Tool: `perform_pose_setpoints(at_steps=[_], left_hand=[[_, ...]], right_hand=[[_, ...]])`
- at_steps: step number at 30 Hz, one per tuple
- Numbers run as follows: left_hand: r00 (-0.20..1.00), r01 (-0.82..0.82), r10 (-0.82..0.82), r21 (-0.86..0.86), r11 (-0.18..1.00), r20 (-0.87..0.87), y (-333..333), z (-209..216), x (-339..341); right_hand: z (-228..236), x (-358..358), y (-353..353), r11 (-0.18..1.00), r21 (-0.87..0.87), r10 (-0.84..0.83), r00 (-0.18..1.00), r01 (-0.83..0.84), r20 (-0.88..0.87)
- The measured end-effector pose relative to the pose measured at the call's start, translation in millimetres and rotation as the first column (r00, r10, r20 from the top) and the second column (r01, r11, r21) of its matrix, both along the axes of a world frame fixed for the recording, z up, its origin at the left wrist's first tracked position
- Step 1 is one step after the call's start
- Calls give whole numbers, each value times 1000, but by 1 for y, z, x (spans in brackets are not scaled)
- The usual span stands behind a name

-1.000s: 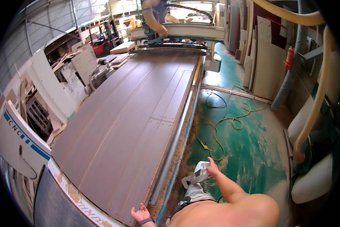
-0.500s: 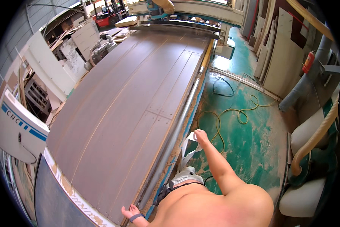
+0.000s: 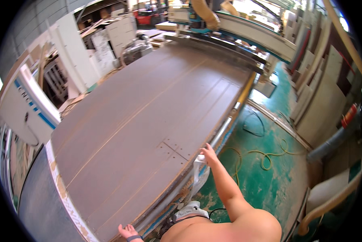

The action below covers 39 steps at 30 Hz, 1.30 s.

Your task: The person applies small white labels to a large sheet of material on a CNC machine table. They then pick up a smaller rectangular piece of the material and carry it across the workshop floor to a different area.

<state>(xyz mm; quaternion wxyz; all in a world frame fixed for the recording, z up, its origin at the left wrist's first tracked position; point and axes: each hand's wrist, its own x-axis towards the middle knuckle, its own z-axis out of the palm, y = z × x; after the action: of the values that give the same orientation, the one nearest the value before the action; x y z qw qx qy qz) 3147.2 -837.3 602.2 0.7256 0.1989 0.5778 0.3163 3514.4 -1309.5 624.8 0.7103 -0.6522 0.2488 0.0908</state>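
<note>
A large brown board (image 3: 120, 125) covers the machine bed, scored with long thin lines. Small dark holes cluster round a cross cut in its right half. My right hand (image 3: 208, 155) is at the board's right edge, fingers closed on a limp white strip (image 3: 196, 173) that hangs toward my waist. Whether the strip is cloth or plastic I cannot make out. At the near corner of the board, my left hand (image 3: 127, 231) has its fingers apart and nothing in them, with a dark band on the wrist.
A machine gantry (image 3: 245, 32) with a thick hose (image 3: 205, 14) spans the far end. A yellow cable (image 3: 265, 159) loops over the green floor (image 3: 261, 193) on my right. A white control cabinet (image 3: 23, 107) stands left, and panels (image 3: 326, 101) lean along the right wall.
My right hand has moved in from over the floor to the board's right edge with the white strip. The view has swung to the left. My left hand stays at the near corner.
</note>
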Motion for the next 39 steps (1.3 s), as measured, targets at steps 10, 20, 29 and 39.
perform_pose_setpoints(at_steps=[10,20,29,39], left_hand=[[997,72,-70,-64,995,38,-16,-29,13],[994,90,-89,-19,996,58,-21,-37,4],[994,-113,113,71,991,13,-22,9,5],[998,-64,63,65,996,14,-17,-6,-8]], right_hand=[[-24,10,20,979,191,67,997,-73,36],[-19,-9,28,976,216,-43,996,26,72],[-83,6,22,971,143,174,975,-194,141],[-50,-13,80,940,234,272,959,-248,-74]])
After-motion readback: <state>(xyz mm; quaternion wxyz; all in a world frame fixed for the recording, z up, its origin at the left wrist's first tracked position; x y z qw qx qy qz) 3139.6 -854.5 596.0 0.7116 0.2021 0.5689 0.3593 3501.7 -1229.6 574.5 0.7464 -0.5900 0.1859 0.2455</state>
